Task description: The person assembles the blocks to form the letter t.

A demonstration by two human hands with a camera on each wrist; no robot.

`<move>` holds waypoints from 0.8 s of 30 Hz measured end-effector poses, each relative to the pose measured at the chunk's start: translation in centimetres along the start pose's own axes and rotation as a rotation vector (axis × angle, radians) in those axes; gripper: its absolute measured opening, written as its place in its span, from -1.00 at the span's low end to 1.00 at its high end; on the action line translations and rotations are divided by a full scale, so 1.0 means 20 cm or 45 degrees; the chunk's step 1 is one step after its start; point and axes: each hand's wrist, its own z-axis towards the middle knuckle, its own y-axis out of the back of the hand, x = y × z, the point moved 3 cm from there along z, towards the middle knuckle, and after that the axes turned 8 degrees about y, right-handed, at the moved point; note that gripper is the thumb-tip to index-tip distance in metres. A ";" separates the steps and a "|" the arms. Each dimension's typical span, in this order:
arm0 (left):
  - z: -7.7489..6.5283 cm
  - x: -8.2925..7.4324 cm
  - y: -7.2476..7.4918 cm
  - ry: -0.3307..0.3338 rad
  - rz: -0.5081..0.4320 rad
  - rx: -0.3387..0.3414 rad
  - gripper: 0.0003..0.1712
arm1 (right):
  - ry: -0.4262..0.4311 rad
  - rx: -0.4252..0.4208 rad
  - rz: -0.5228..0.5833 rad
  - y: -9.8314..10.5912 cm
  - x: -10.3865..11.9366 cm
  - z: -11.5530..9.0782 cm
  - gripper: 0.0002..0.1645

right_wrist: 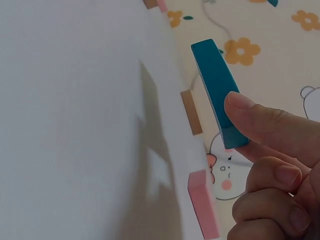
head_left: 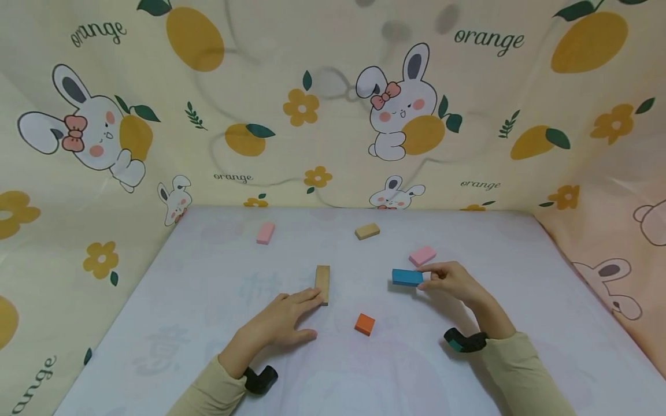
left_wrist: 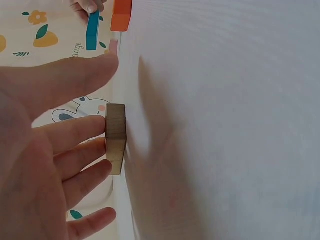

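Right hand (head_left: pixel 452 280), and that grip is pinching the blue block (head_left: pixel 407 278) by one end, clear of the counter (head_left: pixel 364 378)! It's well right of the plank (head_left: pixel 322 279), long axis crosswise to the plank's own. Left hand (head_left: pixel 283 320) is nearer the plank, fingers spread, fingertips touching it, thumb standing wide. Smooth, flat bars, these: even blue on one, bare wood on the other. Squat orange block (head_left: pixel 365 324), right of the plank, nearer the person; short wood block (head_left: pixel 367 231) beyond.
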 end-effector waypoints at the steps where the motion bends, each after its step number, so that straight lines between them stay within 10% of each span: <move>1: 0.00 0.00 0.00 0.001 -0.001 0.001 -0.23 | 0.004 -0.001 0.003 0.00 0.00 0.00 -0.41; 24: 0.00 0.01 -0.01 0.012 -0.015 0.018 -0.22 | 0.010 0.004 0.023 -0.09 0.07 0.09 -0.43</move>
